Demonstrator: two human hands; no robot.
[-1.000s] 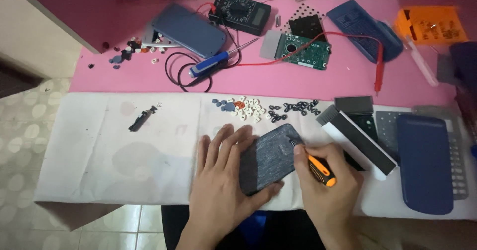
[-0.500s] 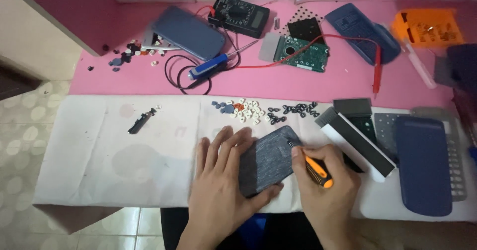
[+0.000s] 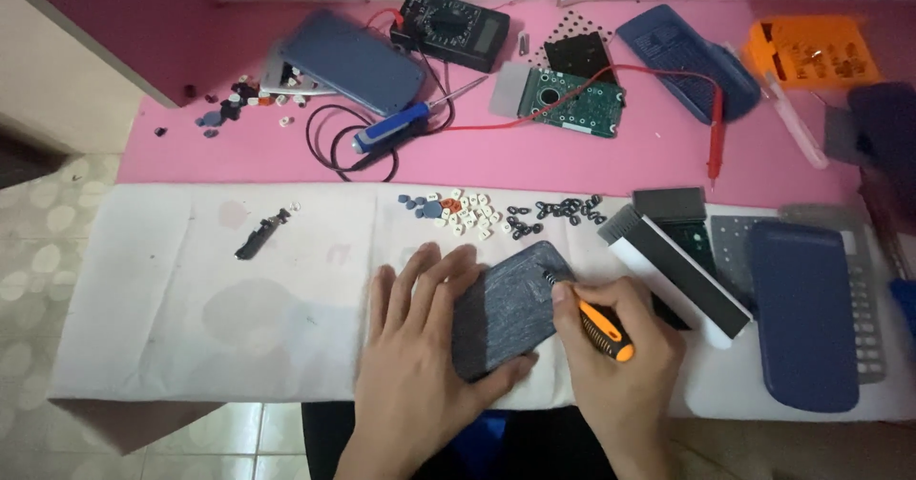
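A dark grey-blue calculator body (image 3: 506,308) lies back-up on the white cloth (image 3: 172,299) near the table's front edge. My left hand (image 3: 415,356) rests flat beside it and grips its left and lower edges. My right hand (image 3: 620,365) holds an orange-and-black screwdriver (image 3: 596,325), its tip set on the body's upper right corner. Loose white, blue and orange key caps (image 3: 456,210) and small black key caps (image 3: 558,211) lie just beyond the body.
On the right lie a white-and-black part (image 3: 682,275), a blue cover (image 3: 801,313) and a grey keypad sheet (image 3: 863,280). The pink table (image 3: 620,160) behind holds a multimeter (image 3: 451,28), a green circuit board (image 3: 571,103), a soldering iron (image 3: 391,127) and an orange parts box (image 3: 811,52).
The screwdriver tip has shifted slightly up to the body's upper right corner. My left hand keeps its hold on the body.
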